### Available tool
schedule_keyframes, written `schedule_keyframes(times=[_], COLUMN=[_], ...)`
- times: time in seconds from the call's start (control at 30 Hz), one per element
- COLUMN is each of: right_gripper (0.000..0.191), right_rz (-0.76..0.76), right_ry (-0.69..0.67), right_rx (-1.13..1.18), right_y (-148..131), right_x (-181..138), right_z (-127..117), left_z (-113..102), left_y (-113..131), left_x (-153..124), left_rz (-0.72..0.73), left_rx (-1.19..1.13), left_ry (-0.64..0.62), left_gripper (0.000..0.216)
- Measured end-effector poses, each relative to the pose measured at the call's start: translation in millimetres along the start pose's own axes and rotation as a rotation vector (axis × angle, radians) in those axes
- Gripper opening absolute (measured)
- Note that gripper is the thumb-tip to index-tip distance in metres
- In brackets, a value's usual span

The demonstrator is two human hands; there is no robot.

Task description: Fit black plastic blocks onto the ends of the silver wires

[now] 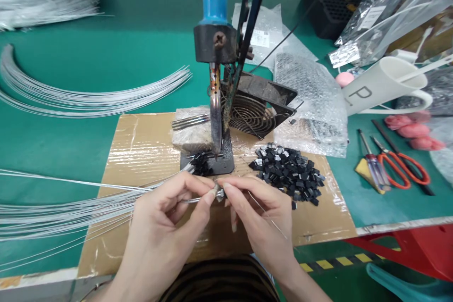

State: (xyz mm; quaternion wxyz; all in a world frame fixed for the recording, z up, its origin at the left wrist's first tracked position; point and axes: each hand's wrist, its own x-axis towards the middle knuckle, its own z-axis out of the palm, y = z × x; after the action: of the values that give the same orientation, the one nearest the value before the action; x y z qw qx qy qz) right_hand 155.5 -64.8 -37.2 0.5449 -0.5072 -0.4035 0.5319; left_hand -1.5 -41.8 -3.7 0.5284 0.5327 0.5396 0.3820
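Note:
My left hand (170, 226) pinches the end of a thin grey-white wire between thumb and fingertips. Closed against it, my right hand (264, 217) grips a small black connector (221, 193), mostly hidden by the fingertips. A thin silvery strand (271, 219), which looks like solder, runs across the right palm. Just above the fingers, the tip of an upright soldering iron (215, 0) with a blue handle points down. Below that tip, black connectors (201, 164) cluster at the ends of a wire bundle (88, 212) stretching left.
A pile of loose black connectors (288, 174) lies right on the cardboard (141, 146). Behind the iron's bracket leans a dark fan (255, 113). Orange-handled scissors (396, 170), a screwdriver (373, 165) and a white mug (384, 85) sit at right. More wires (106, 96) curve at left.

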Motion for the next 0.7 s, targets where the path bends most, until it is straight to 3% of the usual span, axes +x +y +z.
schedule_keyframes(times=[0.13, 0.23, 0.43, 0.53, 0.7], right_gripper=[0.035, 0.047, 0.039, 0.018, 0.032], right_rz=[-0.105, -0.101, -0.096, -0.076, -0.085], right_ry=[-0.026, 0.026, 0.049, 0.058, -0.027], right_rx=[-0.205, -0.254, -0.235, -0.277, -0.257], right_y=[1.1, 3.0, 3.6, 3.7, -2.3], right_x=[-5.4, -7.7, -6.7, -7.9, -5.3], right_z=[-6.8, -8.4, -8.9, -14.4, -18.2], left_z=[0.9, 1.7, 4.5, 6.2, 4.0], left_y=[-1.0, -3.5, -1.2, 2.4, 3.1], left_x=[2.2, 5.2, 9.9, 11.2, 16.0], left_rz=[0.001, 0.026, 0.028, -0.027, -0.007], left_rx=[0.033, 0.073, 0.118, 0.146, 0.137], left_ry=[0.021, 0.069, 0.125, 0.189, 0.169], left_gripper=[0.013, 0.012, 0.011, 0.012, 0.01])
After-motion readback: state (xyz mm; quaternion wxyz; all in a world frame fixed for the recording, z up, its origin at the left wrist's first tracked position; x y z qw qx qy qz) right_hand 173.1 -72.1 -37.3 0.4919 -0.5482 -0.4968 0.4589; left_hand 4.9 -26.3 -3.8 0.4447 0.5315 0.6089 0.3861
